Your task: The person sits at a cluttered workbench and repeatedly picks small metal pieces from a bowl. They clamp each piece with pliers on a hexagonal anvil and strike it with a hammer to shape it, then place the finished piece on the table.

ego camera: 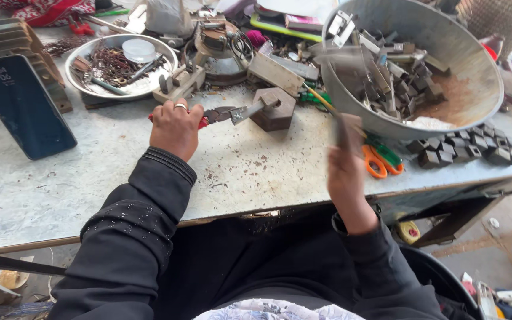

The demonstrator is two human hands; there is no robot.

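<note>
**benchrat:** Head cam looking straight down at a grey worktable [90, 178]. Left hand [175, 127] is closed tight around the red handles of a pair of pliers [217, 114], and the plier nose is clamped on a small flat metal piece [245, 111] that rests against a brown metal block [277, 109] on the tabletop.

**scrapfan:** What about the other hand?

**benchrat:** Right hand [346, 169] is raised off the table just in front of a big grey metal basin [457, 89]. Fingers are wrapped around some thin tool [340, 127], but it's motion-blurred, so can't tell what kind.

**scrapfan:** Anything around it?

**benchrat:** Basin is full of little metal parts. Orange-handled scissors [376, 161] lie just beside the right hand, and a cluster of dark blocks [466, 148] sits to the right of those. Round tray [87, 89] of bits is up at the back left, and a dark blue phone [22, 104] is propped near the left edge.
</note>
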